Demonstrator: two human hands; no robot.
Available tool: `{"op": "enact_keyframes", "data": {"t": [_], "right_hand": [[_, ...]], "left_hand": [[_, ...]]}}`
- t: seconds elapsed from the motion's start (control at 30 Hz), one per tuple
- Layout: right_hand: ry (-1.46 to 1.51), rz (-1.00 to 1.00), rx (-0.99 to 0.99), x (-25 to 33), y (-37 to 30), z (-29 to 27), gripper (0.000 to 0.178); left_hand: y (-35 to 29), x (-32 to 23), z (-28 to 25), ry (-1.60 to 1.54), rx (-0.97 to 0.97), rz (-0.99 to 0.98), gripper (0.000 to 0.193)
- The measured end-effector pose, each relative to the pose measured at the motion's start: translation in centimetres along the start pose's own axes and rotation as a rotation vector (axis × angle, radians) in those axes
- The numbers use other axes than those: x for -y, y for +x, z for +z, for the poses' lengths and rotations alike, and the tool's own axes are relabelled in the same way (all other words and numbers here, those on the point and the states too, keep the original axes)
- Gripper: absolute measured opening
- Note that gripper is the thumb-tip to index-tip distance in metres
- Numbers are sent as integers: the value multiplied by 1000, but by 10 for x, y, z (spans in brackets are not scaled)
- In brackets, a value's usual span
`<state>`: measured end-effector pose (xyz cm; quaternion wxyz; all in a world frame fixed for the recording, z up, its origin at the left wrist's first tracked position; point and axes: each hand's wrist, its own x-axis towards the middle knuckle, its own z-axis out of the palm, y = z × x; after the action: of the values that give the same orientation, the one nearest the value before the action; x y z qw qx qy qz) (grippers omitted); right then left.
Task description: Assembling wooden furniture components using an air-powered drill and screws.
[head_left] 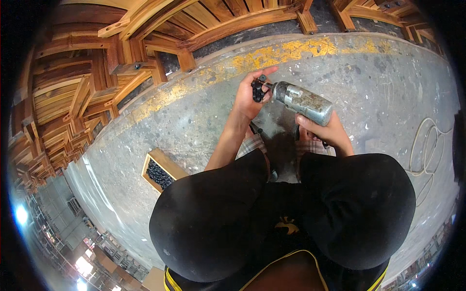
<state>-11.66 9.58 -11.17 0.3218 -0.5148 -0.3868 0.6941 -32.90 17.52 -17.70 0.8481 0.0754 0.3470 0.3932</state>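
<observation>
My left hand [248, 99] is raised in front of my knees, fingers curled around several small black round parts [257, 91]. Its index finger stretches out past them to the right. My right hand [327, 133] grips the handle end of a worn, silver-grey pistol-style power driver [303, 103]. The driver points left, and its tip reaches the left hand's fingers, where one more dark round piece sits close by. Whether that piece is seated on the tip I cannot tell. The right hand's fingers are partly hidden behind the tool.
Left of my knees, an open wooden box [167, 164] on the grey, paint-worn floor [204, 123] holds many similar black parts. Slatted wooden furniture [194, 29] stands in rows ahead and at the left, past a yellow floor stripe [286, 51]. A pale hose [424, 169] lies looped at the right.
</observation>
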Motion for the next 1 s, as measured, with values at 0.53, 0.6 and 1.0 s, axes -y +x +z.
{"op": "enact_keyframes", "data": {"t": [0.53, 0.6, 1.0], "right_hand": [[18, -21, -1, 4, 0, 0, 45], [21, -4, -6, 1, 0, -3, 45], [17, -178, -27, -7, 2, -1, 36]], "left_hand": [[-1, 4, -3, 29, -32, 54, 38], [-2, 7, -2, 16, -79, 56, 34], [2, 8, -17, -44, -39, 40, 35]]}}
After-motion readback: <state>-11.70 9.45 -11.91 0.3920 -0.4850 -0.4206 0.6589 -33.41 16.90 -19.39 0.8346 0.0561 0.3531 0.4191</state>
